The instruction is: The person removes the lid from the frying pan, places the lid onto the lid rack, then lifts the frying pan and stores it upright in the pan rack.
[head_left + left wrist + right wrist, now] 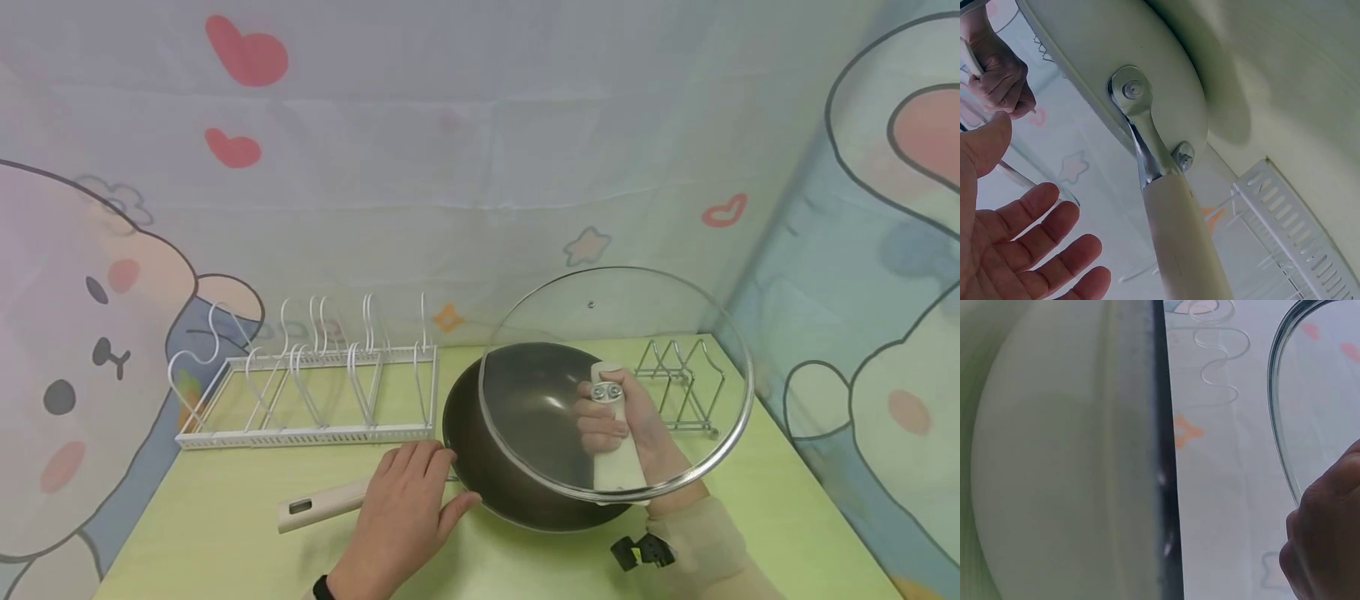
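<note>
Lid: 1, clear glass with a metal rim and 1 small metal vent. Held up at a tilt, inner face toward the head camera, overlapping much of the pan in that view; in the right wrist view its rim stands apart from the pan.

Lid handle: 1, cream, with 2 screws showing through the glass.

Right hand: grasping the lid handle, fingers curled round it, seen through the glass. Black clip at the wrist.

Left hand: released, palm bare and fingers spread in the left wrist view; poised by the pan handle, fingertips close to the pan's edge. Whether they touch it cannot be told. Black band at the wrist.

Pan: 1, dark inside, pale outside, mouth up on the table.

Pan handle: 1, cream, pointing left, slotted near its end; metal joint with 2 rivets visible.

White rack: 1, wire, 2 rows of upright loops, slotted edge; just left of the pan.

Silver rack: 1, wire, right of the pan, behind the lid.

Table: yellow-green.

Cloth: markings pictorial: 2 solid red hearts, 1 outlined heart, 1 star, 1 orange sparkle, cartoon animals at the sides.
</note>
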`<control>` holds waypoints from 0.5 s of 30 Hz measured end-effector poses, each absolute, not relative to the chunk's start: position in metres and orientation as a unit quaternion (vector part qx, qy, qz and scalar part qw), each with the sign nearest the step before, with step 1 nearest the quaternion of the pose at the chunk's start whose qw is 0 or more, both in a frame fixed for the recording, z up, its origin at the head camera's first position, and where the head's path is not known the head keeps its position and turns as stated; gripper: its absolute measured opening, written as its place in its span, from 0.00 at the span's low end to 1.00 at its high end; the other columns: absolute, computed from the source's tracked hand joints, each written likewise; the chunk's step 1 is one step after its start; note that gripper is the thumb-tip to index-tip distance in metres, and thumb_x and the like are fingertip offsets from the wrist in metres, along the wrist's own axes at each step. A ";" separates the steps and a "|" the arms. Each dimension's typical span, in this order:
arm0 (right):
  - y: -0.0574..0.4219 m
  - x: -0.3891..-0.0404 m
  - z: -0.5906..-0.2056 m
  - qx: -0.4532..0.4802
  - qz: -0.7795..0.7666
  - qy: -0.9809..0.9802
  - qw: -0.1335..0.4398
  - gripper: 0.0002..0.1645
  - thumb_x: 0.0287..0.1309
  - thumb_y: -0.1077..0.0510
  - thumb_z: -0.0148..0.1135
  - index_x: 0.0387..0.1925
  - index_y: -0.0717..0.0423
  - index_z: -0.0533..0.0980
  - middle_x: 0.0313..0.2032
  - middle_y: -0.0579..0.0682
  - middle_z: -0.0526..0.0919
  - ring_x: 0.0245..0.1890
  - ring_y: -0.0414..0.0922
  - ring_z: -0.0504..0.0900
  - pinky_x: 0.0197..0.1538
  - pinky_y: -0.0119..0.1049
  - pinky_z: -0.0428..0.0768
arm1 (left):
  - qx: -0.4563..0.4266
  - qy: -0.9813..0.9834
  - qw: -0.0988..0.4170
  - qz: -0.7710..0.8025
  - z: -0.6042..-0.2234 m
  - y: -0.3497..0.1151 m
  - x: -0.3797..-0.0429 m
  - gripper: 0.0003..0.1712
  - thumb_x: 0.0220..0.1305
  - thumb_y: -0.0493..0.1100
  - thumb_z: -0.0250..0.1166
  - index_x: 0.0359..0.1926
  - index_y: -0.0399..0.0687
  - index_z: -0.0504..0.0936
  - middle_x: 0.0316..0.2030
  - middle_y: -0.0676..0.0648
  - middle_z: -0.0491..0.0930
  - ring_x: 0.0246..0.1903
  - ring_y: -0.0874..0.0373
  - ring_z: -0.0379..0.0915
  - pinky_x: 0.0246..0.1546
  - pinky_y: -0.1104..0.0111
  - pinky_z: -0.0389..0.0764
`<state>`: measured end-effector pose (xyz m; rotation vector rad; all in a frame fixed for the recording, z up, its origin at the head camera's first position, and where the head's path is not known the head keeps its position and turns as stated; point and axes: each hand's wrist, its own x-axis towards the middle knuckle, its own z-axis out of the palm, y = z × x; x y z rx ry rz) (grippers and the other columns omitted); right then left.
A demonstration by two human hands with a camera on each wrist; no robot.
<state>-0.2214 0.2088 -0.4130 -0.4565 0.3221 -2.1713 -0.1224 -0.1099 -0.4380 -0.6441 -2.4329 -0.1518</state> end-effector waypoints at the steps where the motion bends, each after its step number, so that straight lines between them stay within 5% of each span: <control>1: 0.209 -0.221 -0.413 -0.185 -0.872 0.129 0.433 0.25 0.81 0.45 0.34 0.39 0.56 0.73 0.23 0.39 0.51 0.18 0.34 0.52 0.23 0.25 0.58 | -0.245 -0.918 0.307 -0.057 -0.438 -0.110 -0.122 0.31 0.59 0.67 0.77 0.48 0.48 0.81 0.45 0.49 0.82 0.47 0.51 0.79 0.51 0.59 0.81; 15: 0.219 -0.219 -0.408 -0.179 -0.881 0.122 0.420 0.24 0.80 0.46 0.34 0.40 0.56 0.72 0.23 0.38 0.51 0.17 0.33 0.52 0.23 0.26 0.57 | -0.259 -0.906 0.330 -0.054 -0.441 -0.110 -0.125 0.31 0.57 0.66 0.77 0.47 0.48 0.80 0.44 0.50 0.81 0.46 0.51 0.79 0.49 0.60 0.81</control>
